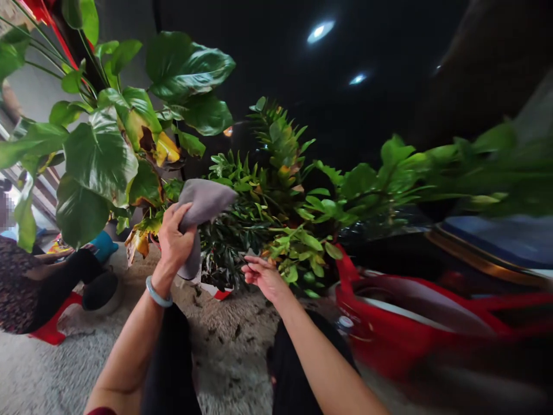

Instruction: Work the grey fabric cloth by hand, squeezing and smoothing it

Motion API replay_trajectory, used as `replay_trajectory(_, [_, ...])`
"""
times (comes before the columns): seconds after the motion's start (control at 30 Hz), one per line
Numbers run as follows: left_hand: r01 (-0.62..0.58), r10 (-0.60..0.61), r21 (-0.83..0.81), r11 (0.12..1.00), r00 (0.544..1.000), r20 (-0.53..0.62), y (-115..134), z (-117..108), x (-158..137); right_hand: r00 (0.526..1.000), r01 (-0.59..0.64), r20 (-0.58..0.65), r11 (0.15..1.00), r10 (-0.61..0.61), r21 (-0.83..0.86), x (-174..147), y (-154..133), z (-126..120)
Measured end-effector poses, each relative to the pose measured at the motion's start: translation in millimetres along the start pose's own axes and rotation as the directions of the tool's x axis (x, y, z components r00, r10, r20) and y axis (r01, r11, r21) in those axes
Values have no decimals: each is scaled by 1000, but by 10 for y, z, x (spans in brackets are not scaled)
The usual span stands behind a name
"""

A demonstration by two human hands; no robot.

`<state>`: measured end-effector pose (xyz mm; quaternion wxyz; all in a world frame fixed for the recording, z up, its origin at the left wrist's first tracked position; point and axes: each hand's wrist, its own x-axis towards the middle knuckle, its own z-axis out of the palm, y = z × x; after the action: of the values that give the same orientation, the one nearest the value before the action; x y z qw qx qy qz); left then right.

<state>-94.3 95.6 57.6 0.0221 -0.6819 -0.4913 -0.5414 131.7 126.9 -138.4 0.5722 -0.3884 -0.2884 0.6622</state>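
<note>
A greyish-purple cloth (209, 200) is bunched in my left hand (175, 236), which is raised in front of the plants, and part of it hangs below the fingers. A pale bangle circles that wrist. My right hand (265, 279) reaches to the dark-leaved plant (220, 248), its fingertips drawn together at the edge of the foliage. What they pinch there, if anything, is too small to make out. That plant stands in a white and red pot (218, 291), low between my knees.
A large-leaved plant (101, 155) with some yellowed leaves rises at left. More green foliage (302, 242) spreads rightward. A red basket-like container (389, 323) is at right, blurred. A person (26, 282) sits on a red stool (56, 323) at far left. Bits of debris dot the floor (228, 357).
</note>
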Motion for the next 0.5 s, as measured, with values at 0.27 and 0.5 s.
replay_trajectory(0.27, [319,-322,48,947,930,178,-753,24,-1177,999,-30,-36,999,29,-26,-3,-59,-18])
replay_trajectory(0.5, [144,-121,111,983,973,-196,-554,-422,-328,999,-20,37,1000,20,2,-18,-34,34])
